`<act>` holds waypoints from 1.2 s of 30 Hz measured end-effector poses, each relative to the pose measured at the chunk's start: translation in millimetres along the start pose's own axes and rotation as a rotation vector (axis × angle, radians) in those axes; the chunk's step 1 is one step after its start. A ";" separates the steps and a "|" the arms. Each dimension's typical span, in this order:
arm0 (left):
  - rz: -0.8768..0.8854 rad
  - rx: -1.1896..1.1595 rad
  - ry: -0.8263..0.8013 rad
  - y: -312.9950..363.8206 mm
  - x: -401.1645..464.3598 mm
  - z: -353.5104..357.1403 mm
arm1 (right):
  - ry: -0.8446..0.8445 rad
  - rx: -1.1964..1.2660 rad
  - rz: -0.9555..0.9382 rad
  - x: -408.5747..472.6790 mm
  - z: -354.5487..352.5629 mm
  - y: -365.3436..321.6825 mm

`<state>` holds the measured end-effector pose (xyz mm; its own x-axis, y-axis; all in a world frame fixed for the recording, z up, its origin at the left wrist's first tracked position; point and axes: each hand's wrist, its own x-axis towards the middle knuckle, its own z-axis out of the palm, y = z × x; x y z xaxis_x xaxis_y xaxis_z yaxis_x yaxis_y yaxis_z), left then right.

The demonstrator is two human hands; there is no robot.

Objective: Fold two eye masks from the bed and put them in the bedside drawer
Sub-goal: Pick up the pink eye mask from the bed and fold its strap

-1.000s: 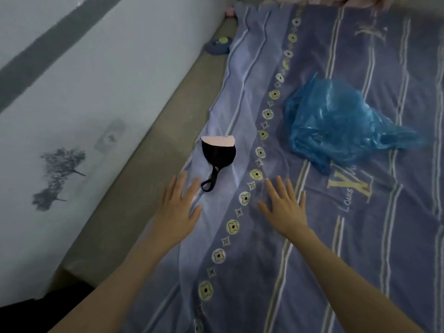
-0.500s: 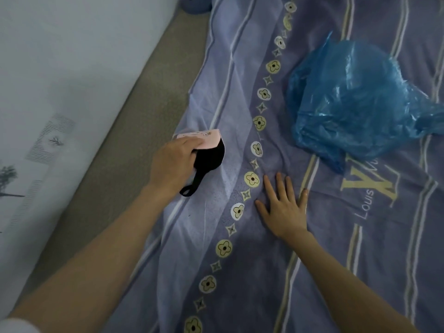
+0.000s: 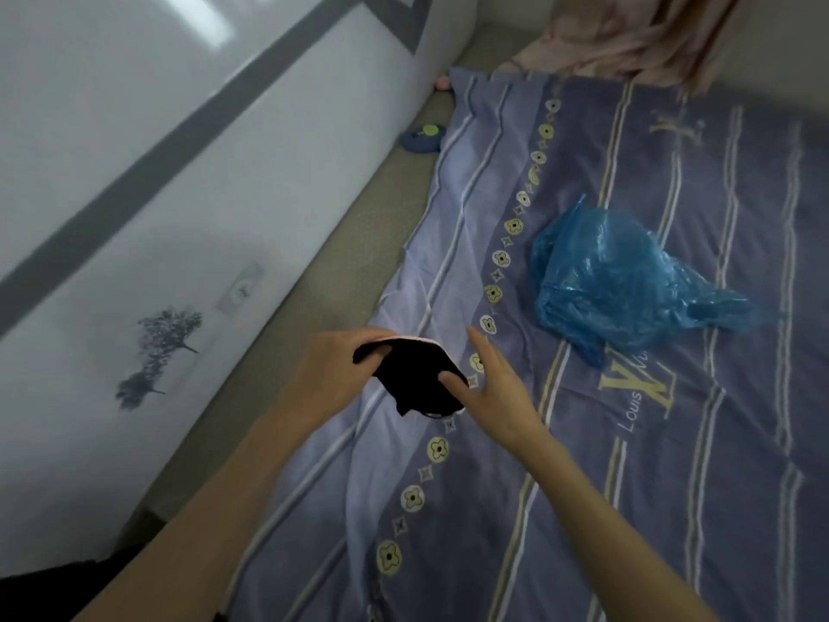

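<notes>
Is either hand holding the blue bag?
No, the bag lies on the sheet, apart from the left hand, which grips the mask, and the right hand.

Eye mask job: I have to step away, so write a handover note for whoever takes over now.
Left hand grips the black eye mask above the bed sheet.
Right hand open, thumb on the mask.
Second mask and drawer not in view; blue plastic bag lies on the sheet.
Done: one mask in hand.
Left: fold it, find and fold the second, put both in the drawer.
</notes>
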<state>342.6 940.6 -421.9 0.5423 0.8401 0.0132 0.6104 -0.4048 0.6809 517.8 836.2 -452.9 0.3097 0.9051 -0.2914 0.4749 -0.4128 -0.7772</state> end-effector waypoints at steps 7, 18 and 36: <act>0.127 0.040 0.093 47.2 -103.1 -104.1 | -0.083 0.280 0.089 -80.8 5.2 -107.6; 0.240 0.214 0.303 66.7 -259.3 -197.1 | -0.440 0.950 0.404 -204.7 73.8 -214.3; -0.211 -0.282 0.352 78.0 -314.1 -238.7 | -0.323 0.955 0.030 -227.7 80.6 -298.7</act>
<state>82.1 731.4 -198.2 0.1659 0.9838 0.0673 0.4797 -0.1402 0.8662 239.1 761.7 -199.3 0.0050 0.9384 -0.3455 -0.4322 -0.3095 -0.8470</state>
